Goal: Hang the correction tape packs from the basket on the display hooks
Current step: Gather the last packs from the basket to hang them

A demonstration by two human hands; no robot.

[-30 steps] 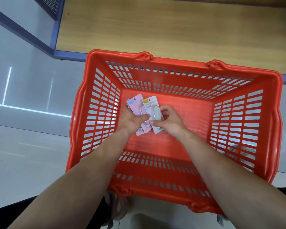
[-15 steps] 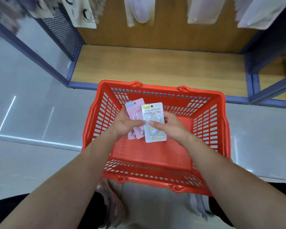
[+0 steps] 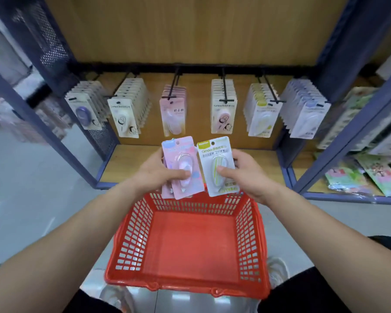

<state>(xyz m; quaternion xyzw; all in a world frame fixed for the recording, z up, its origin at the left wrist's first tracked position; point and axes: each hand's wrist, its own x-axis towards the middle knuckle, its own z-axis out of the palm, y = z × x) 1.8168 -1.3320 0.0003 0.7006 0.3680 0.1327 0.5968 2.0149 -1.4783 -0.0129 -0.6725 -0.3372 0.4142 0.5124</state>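
My left hand [image 3: 159, 175] grips a small fan of pink correction tape packs [image 3: 181, 163], thumb across the front one. My right hand [image 3: 244, 175] pinches a white pack with a yellow-green tape dispenser [image 3: 217, 154]. Both are held up above the far rim of the red basket [image 3: 190, 288], whose floor shows bare. Beyond them a row of black display hooks [image 3: 224, 91] carries several hanging rows of packs: a pink row [image 3: 174, 109] straight ahead of the left hand, and a yellow-green row [image 3: 261, 114] to the right.
A wooden shelf board [image 3: 131, 163] lies below the hooks, framed by blue metal uprights [image 3: 54, 136]. Another shelf bay at the right holds colourful flat packets [image 3: 361, 177]. The basket stands on grey floor close to my shoes [image 3: 278, 269].
Both hands have lifted the packs out of the basket to chest height. My view has tilted up from the basket to the hook row.
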